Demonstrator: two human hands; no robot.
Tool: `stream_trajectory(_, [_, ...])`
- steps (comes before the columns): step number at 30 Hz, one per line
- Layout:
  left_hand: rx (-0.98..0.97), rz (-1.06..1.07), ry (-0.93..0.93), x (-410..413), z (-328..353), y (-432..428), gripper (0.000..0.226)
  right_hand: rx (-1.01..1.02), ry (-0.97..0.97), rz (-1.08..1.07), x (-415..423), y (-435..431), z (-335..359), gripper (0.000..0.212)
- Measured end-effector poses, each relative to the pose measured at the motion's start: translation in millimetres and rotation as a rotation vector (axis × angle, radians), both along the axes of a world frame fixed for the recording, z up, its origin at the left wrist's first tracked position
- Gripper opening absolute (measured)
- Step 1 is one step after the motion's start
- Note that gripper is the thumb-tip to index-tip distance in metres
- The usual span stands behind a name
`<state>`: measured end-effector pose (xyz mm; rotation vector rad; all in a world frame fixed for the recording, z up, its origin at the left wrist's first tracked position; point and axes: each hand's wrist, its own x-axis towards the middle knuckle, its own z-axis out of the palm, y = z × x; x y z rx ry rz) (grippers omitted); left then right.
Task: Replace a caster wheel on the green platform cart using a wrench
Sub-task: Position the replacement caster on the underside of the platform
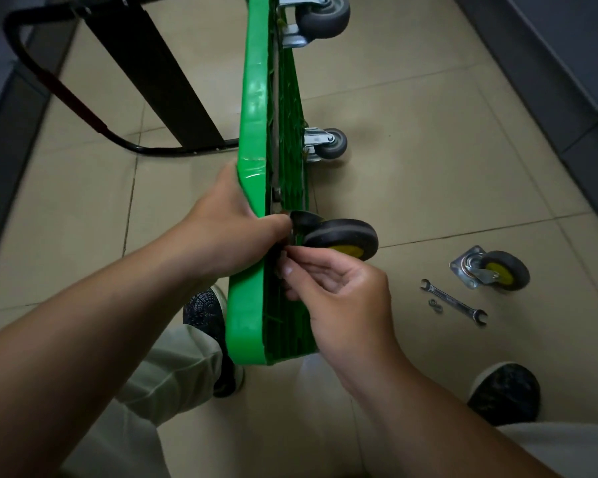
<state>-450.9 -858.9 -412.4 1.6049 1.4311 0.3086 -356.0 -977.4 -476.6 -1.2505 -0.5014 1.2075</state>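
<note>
Fitting a caster on the tipped cart

The green platform cart [252, 108] stands on its side on the tiled floor [428, 150]. The left hand [228, 229] grips its deck edge, and the right hand's [342, 298] fingers pinch at the base of the black-and-yellow caster [342, 236]. A spare caster [491, 270], wrench [453, 301] and nuts [435, 305] lie nearby.

You have open floor [428, 167] right of the cart [252, 115]; loose caster [491, 270], wrench [454, 302] and nuts [435, 305] lie near right, handle [66, 94] blocks far left.
</note>
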Motion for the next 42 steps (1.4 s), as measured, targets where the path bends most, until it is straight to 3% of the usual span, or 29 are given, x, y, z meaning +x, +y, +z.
stream_trajectory(5, [-0.010,0.010,-0.011,-0.6,-0.4,0.5,0.061,0.033,-0.054,0.023,1.7,1.4,-0.6,0.020])
stream_trajectory(11, [-0.009,0.003,-0.007,-2.2,-2.4,1.3,0.062,0.082,-0.260,0.051,5.6,1.1,-1.5,0.022])
stream_trajectory(17, [-0.011,0.002,0.005,-3.7,-4.1,2.6,0.063,0.025,-0.380,0.160,14.2,11.2,1.0,0.010])
stream_trajectory(20, [-0.013,0.004,0.011,-2.8,-4.2,2.3,0.062,-0.022,-0.369,0.186,14.8,15.4,1.3,0.020])
stream_trajectory(25, [0.005,-0.002,0.026,-1.8,-2.3,1.6,0.062,0.024,-0.213,0.077,9.7,13.5,2.8,0.008])
stream_trajectory(31, [0.007,-0.014,0.008,-0.8,0.2,0.2,0.062,0.061,-0.113,0.218,27.5,12.2,4.2,0.013])
stream_trajectory(34, [-0.002,-0.008,-0.001,-0.9,0.2,0.5,0.061,0.068,-0.161,0.292,32.6,10.9,3.1,0.020])
stream_trajectory(39, [0.000,-0.010,-0.005,-1.2,-1.5,0.6,0.062,0.044,-0.266,0.303,30.3,13.7,0.0,0.005])
stream_trajectory(42, [0.020,-0.013,0.001,-2.6,-2.4,0.5,0.070,0.029,-0.329,0.305,28.5,14.6,-1.8,0.010])
